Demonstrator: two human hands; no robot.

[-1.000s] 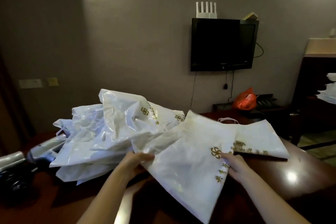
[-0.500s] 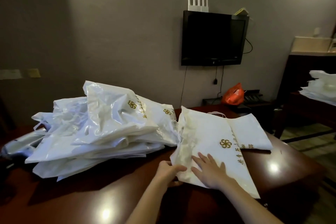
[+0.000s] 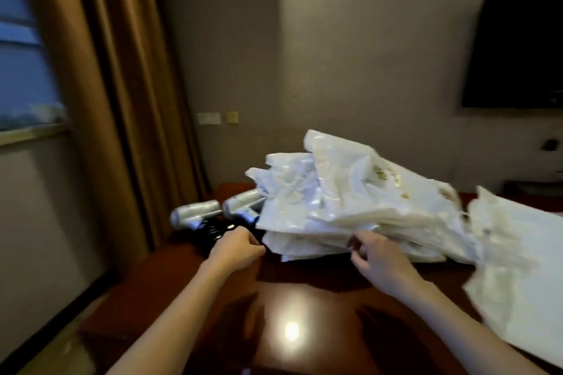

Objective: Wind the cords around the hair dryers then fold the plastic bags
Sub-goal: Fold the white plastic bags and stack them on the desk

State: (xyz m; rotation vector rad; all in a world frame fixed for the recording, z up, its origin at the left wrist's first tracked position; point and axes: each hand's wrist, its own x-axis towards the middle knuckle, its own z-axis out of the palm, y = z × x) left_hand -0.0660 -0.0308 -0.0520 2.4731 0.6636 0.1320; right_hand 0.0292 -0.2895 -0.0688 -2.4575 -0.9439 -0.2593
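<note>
Head view, worktop: we see a dark red-brown glossy worktop [image 3: 304, 298] with a bright lamp glare on its near middle.
Head view, bags: a heap of white plastic bags [image 3: 350, 204] with gold print lies on the far right half of the worktop; the whole frame is motion-blurred, so we cannot read the print.
Head view, separate bag: one more white bag [image 3: 518, 268] lies flatter at the right edge, just beside the heap and partly hanging over the near side.
Head view, hair dryers: two silver hair dryers [image 3: 213, 213] lie side by side at the far left of the worktop, the right one partly tucked under the heap's left edge; dark cords [image 3: 213, 231] sit bunched just in front of them.
Head view, left hand: our left hand [image 3: 236, 248] reaches forward with the fingers curled into a closed grip right at the cords; blur keeps us from telling whether it actually holds them.
Head view, right hand: our right hand [image 3: 376, 259] is at the near lower edge of the heap, fingers bent, thumb and fingertips close together; whether this grip pinches a bag edge we cannot tell.
Head view, room: a brown curtain [image 3: 100, 100] hangs at the left beside a window [image 3: 24, 55], and a dark wall-mounted screen [image 3: 518, 52] is at the upper right.
</note>
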